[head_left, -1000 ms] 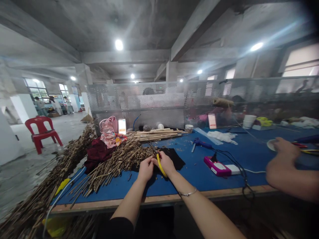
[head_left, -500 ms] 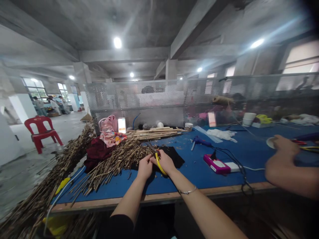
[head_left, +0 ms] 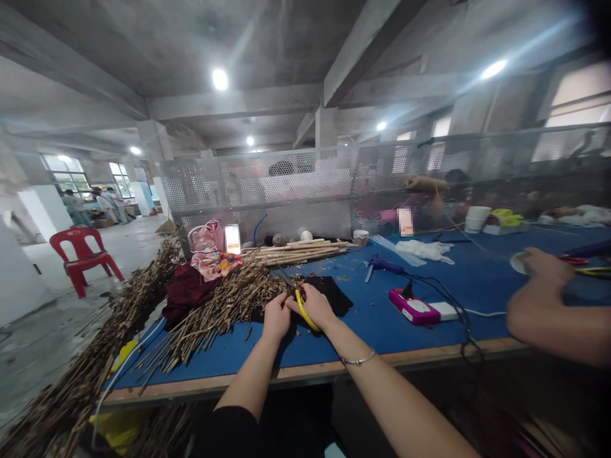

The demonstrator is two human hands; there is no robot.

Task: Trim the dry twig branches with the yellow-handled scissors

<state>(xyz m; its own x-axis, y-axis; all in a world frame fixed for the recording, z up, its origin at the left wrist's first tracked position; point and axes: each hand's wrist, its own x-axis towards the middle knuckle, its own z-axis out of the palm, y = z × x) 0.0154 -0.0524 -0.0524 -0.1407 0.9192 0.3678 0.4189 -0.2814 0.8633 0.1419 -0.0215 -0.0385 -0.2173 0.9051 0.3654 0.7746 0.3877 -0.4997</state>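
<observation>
My right hand [head_left: 316,306] is closed around yellow-handled scissors [head_left: 301,305], their dark blades pointing up and left toward the stalks. Close beside it, my left hand [head_left: 277,315] has its fingers pinched together near the scissors; whatever is between them is too small to make out. Both hands are over a black cloth [head_left: 340,296] on the blue tabletop [head_left: 286,356]. A heap of dry brown stalks [head_left: 229,299] lies just left of my hands, with loose bits scattered around.
Behind the heap lie pale wooden sticks [head_left: 300,253]. On the right are a blue glue gun [head_left: 386,266], a magenta power strip [head_left: 413,308] with cables, and a co-worker's arm [head_left: 548,305]. Dark red cloth [head_left: 189,289] lies left; a perforated metal screen [head_left: 286,191] stands behind.
The view has shifted slightly. My hands stay close together in nearly the same place, with the scissors still in my right hand.
</observation>
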